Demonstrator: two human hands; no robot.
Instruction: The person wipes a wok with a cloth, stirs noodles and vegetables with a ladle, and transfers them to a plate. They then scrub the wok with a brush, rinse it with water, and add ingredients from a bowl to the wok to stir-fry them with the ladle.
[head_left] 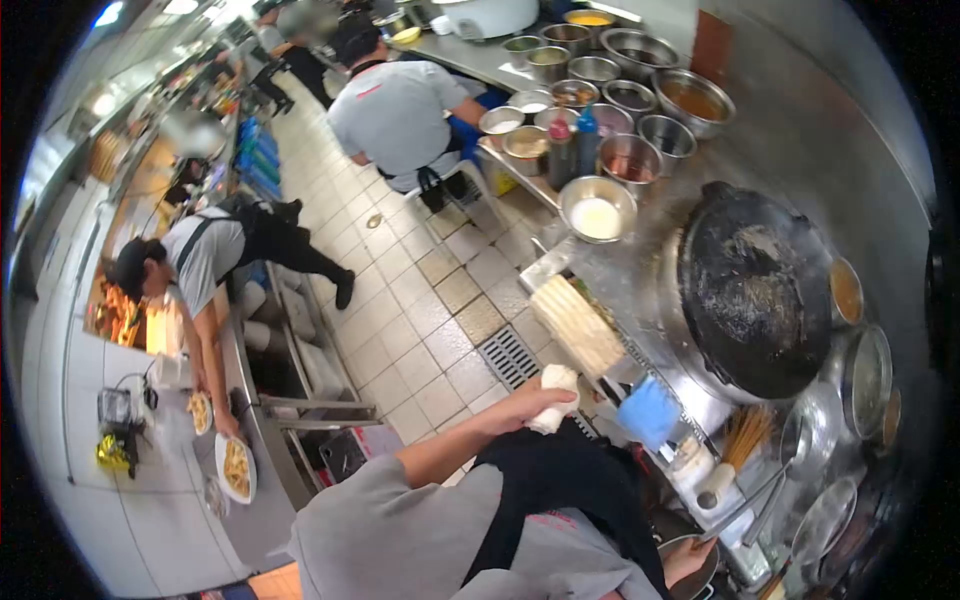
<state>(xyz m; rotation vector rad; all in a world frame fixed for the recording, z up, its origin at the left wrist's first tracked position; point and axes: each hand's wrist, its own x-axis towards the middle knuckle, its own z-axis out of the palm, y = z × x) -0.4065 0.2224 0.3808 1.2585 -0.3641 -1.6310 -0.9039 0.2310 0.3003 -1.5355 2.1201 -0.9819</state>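
Note:
A folded white cloth is in my left hand, with the fingers wrapped round it, in front of my black apron. Low in the view, my right hand is closed on the handle end of a metal ladle, which slants up to the right. Beside that hand is the rim of a metal pan, partly hidden. A blue cloth hangs at the counter edge between my hands and the large black wok.
Bowls of sauces and squeeze bottles stand at the counter's far end. A bamboo brush is near the wok. One person is ahead by a white stool. Another person touches a plate of food on the left counter. Tiled floor lies between.

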